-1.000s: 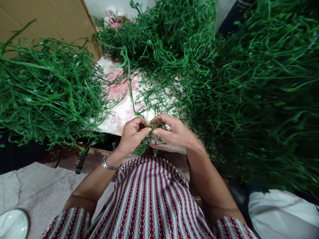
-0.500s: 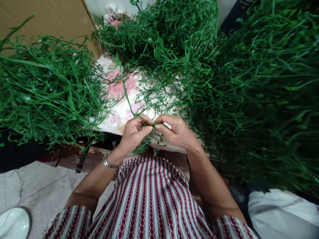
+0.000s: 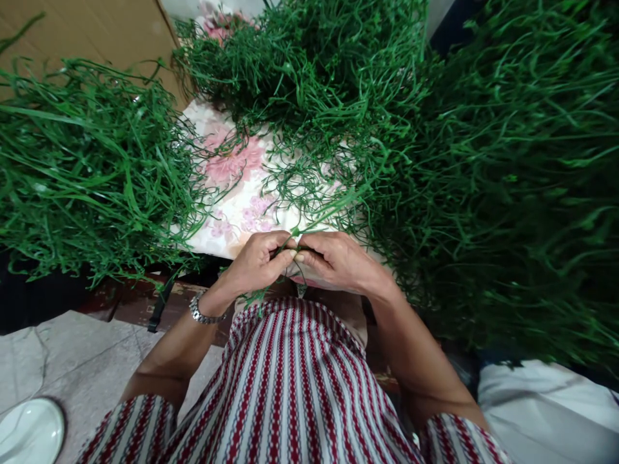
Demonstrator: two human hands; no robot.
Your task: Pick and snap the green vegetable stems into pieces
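Note:
My left hand (image 3: 255, 261) and my right hand (image 3: 338, 259) meet fingertip to fingertip over the near edge of a flowered cloth (image 3: 232, 193). Both pinch the same thin green plastic stem (image 3: 333, 206), which runs up and to the right from my fingers toward the pile. A short green tail hangs below my left hand. A metal watch (image 3: 200, 314) sits on my left wrist.
Big heaps of green plastic strands lie to the left (image 3: 82, 167), at the back (image 3: 309, 71) and to the right (image 3: 512, 180). A white plate (image 3: 29, 432) rests on the tiled floor at lower left. White cloth (image 3: 546, 406) shows at lower right. Cardboard stands at the back left.
The long stem that rose up and left from my hands now points up and right. My fingertips have closed tighter together, and the view has tipped slightly.

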